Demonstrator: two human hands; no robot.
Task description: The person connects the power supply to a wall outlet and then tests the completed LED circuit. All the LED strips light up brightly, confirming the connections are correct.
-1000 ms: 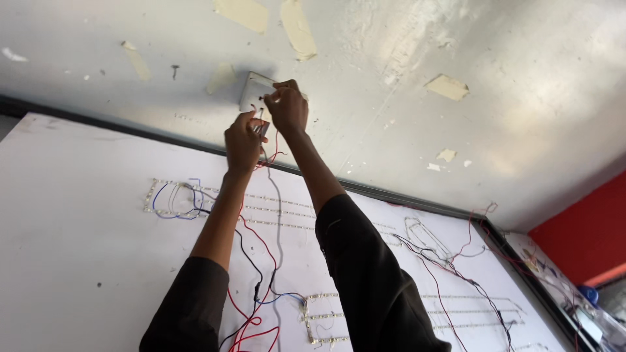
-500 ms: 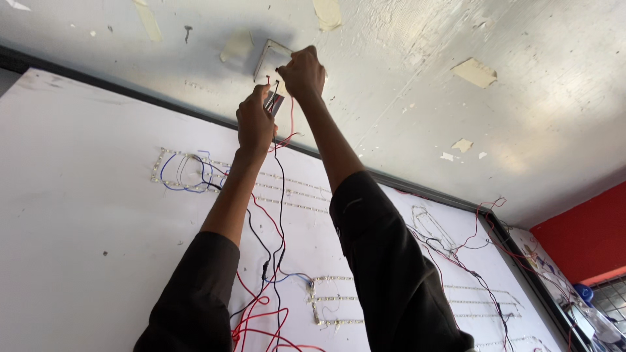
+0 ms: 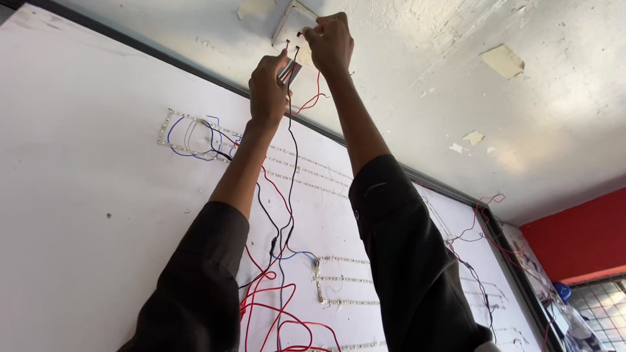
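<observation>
1. A large white sign panel with a dark frame filled the lower left of my view, tilted up toward the pale, patchy ceiling
2. Rows of small white LED strips ran across the panel's face, some outlining a shape at upper left, others lying in short bars lower down
3. A small white wall box sat on the ceiling just above my hands
4. A red wall showed at the far right, beneath the ceiling
5. My left hand was raised and closed around a small dark tool, with a black wire and red wires hanging from it down across the panel
6. My right hand was curled, its fingertips pinched on the wire ends at the wall box, just beside my left hand
7. Both arms wore dark sleeves
</observation>
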